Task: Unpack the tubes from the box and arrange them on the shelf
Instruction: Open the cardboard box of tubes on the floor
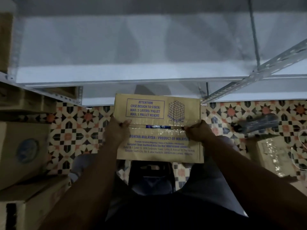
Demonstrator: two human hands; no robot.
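Head view: the box (159,146), long axis left-right, reads "ATTENTION CASE DESIGN TO STACK" and "PRODUCT OF MALAYSIA". Fingers of the left hand (116,131) and right hand (198,132) clamp its flap edge at the seam.

The brown cardboard box (159,146), printed in purple, sits flat on the floor (74,130), its top flaps parted to a narrow slit showing blue-and-white packaging (157,126). The white shelf (99,75) lies at its 12 o'clock.
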